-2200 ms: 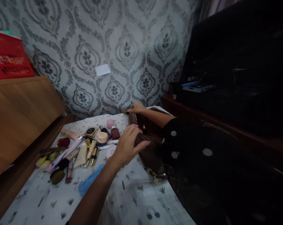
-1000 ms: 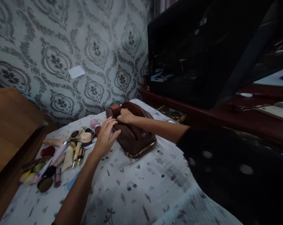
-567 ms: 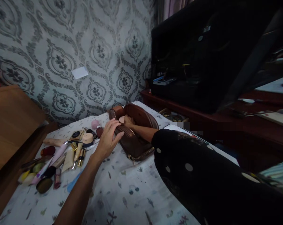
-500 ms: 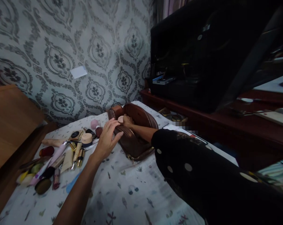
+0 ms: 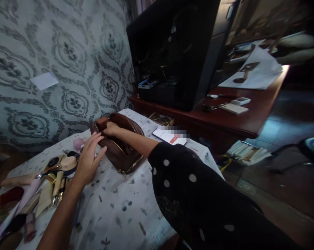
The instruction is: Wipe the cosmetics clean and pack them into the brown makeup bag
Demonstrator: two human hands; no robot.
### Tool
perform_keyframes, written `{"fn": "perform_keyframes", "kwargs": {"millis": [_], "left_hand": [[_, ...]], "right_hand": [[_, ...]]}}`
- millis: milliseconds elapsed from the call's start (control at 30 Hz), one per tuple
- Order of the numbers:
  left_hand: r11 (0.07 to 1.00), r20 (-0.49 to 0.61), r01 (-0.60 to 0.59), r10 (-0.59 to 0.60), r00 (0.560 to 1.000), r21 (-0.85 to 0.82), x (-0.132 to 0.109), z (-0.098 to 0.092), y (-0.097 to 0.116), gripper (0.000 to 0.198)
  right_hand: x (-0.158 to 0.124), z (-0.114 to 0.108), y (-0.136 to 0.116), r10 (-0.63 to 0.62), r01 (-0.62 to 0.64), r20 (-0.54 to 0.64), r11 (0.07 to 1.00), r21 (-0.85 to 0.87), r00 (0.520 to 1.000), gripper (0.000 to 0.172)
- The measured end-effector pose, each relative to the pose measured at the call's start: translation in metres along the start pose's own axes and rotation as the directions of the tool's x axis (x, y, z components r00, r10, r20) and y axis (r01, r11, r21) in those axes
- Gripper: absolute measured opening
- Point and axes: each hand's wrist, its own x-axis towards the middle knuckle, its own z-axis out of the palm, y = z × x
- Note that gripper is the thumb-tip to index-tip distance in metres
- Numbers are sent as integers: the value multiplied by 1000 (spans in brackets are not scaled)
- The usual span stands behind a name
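Observation:
A brown zippered bag (image 5: pixel 127 161) stands unzipped on the patterned white cloth. My right hand (image 5: pixel 111 129) reaches inside it, fingers curled down and partly hidden by the bag; what they hold, if anything, does not show. Against the bag's near left edge rests my left hand (image 5: pixel 90 158), its fingers stretched out and the thumb apart. Left of that hand lie many cosmetics: a round jar (image 5: pixel 68 164) with a beige lid, a beige tube (image 5: pixel 44 196), a pink sponge (image 5: pixel 78 143) and a compact (image 5: pixel 53 162).
Beyond the bag, a phone (image 5: pixel 170 135) with a lit screen lies on the cloth (image 5: pixel 136 208). A dark red desk (image 5: pixel 240 123) carries a large black television-like box (image 5: pixel 170 62) and small items. A patterned wall (image 5: pixel 42 104) rises behind.
The view has swung right, bringing more of the desk and floor into sight. A pale round item seen at my right fingertips earlier no longer shows. My left hand stays at the bag's edge.

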Motion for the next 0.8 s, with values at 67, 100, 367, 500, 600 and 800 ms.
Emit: {"fn": "perform_keyframes", "kwargs": {"millis": [67,100,367,500,600,800], "left_hand": [[1000,-27,5,-5,1000,0,0,3,0,42],[1000,-45,13,-13,999,-6,-1,5,0,43],[993,-154,114,-118,981,-35,-35,21,37,55],[994,13,83,-84,996,67,-84,24,58,60],[989,118,37,-55,992,146,-123,24,59,59],[981,97,-2,-17,995,195,-167,29,41,50]], "right_hand": [[-16,-10,-8,-95,95,28,995,-4,995,17],[-28,-13,-9,-153,153,20,988,-7,988,16],[-156,21,56,-608,546,-263,791,-276,749,27],[-183,42,91,-713,627,-259,698,-345,651,26],[-192,48,103,-793,723,-138,601,-341,594,24],[-188,59,96,-740,796,305,510,-326,599,17]]}}
